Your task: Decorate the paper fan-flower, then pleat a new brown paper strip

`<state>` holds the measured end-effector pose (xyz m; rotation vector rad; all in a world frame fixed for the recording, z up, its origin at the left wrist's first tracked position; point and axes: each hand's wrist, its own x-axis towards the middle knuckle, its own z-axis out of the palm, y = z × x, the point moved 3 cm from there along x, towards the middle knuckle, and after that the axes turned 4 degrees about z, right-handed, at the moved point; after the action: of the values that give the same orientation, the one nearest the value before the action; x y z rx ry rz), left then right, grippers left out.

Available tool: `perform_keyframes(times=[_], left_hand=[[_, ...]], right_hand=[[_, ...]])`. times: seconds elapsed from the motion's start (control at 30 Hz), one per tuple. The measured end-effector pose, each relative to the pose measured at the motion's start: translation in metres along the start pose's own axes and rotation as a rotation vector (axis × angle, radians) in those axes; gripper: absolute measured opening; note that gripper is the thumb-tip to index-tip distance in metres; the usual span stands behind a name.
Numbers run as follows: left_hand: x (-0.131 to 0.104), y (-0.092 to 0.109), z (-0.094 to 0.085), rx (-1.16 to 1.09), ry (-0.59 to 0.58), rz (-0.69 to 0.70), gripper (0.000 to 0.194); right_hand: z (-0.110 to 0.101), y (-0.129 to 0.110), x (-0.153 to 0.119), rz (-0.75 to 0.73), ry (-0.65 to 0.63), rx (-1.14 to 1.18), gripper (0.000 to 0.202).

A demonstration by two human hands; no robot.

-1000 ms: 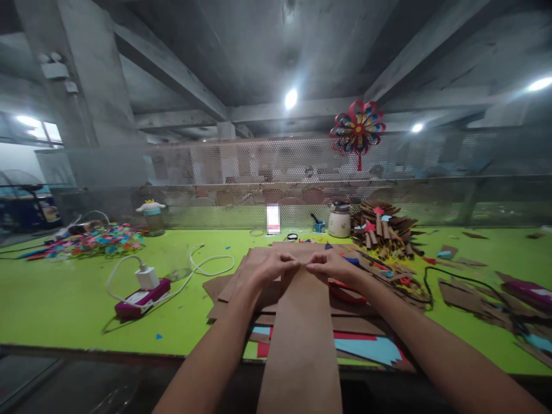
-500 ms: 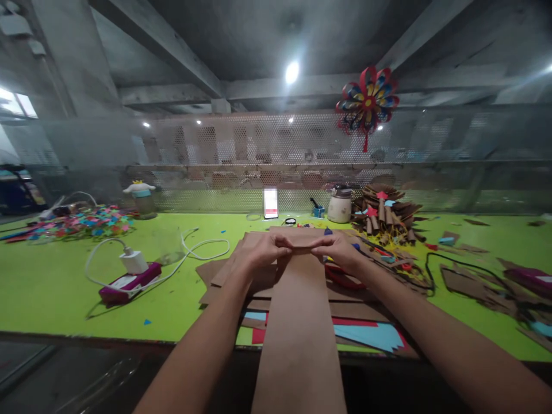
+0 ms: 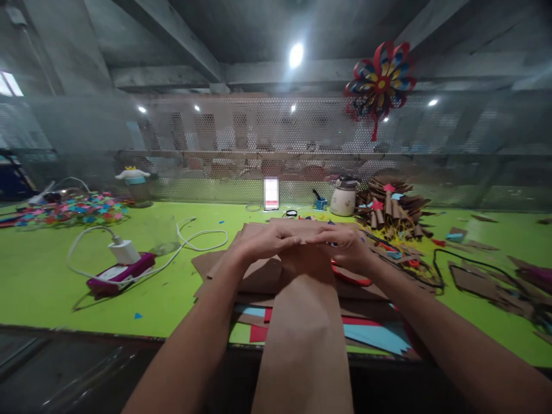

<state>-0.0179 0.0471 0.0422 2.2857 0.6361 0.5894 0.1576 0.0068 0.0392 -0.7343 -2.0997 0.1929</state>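
A long strip of brown kraft paper (image 3: 308,333) runs from the pile on the table down toward me, past the table's front edge. My left hand (image 3: 271,240) and my right hand (image 3: 342,241) grip its far end from both sides, thumbs and fingers closed on the edge and fingertips almost meeting. The paper just below my fingers is in shadow and looks bent. Under my hands lies a stack of brown paper sheets (image 3: 254,279). Red-handled scissors (image 3: 356,280) rest beside my right hand, partly covered by it.
A purple power strip (image 3: 129,276) with a white charger and cable lies left. Colourful paper stars (image 3: 77,208) are heaped behind it. A phone (image 3: 271,193), a jug (image 3: 344,195) and a heap of brown paper rolls (image 3: 390,210) stand at the back. Blue paper (image 3: 375,335) lies near the front edge.
My fingers have turned over and flattened onto the strip's far end, which now bends down. The scissors' red handle shows more. The whole view has tipped slightly.
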Motion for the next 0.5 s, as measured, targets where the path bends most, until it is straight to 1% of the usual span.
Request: perform_keyframes(times=[0.1,0.2,0.37,0.43,0.5], left_hand=[[-0.003,0.005,0.0,-0.034,-0.008,-0.009,0.034],[-0.002,0.008,0.001,-0.04,0.01,-0.024,0.03],[0.0,0.007,0.004,-0.16,0.048,-0.032,0.026],[0.0,0.008,0.004,-0.159,0.064,-0.048,0.023],[0.0,0.011,0.004,-0.107,0.105,-0.069,0.022]], right_hand=[[-0.003,-0.006,0.002,-0.04,-0.022,-0.025,0.024],[-0.006,-0.008,0.004,-0.037,-0.019,-0.045,0.023],[-0.01,-0.01,0.005,-0.026,-0.036,-0.027,0.021],[-0.011,-0.009,0.005,0.003,-0.048,0.003,0.022],[-0.013,-0.006,0.004,0.078,-0.052,0.051,0.027]])
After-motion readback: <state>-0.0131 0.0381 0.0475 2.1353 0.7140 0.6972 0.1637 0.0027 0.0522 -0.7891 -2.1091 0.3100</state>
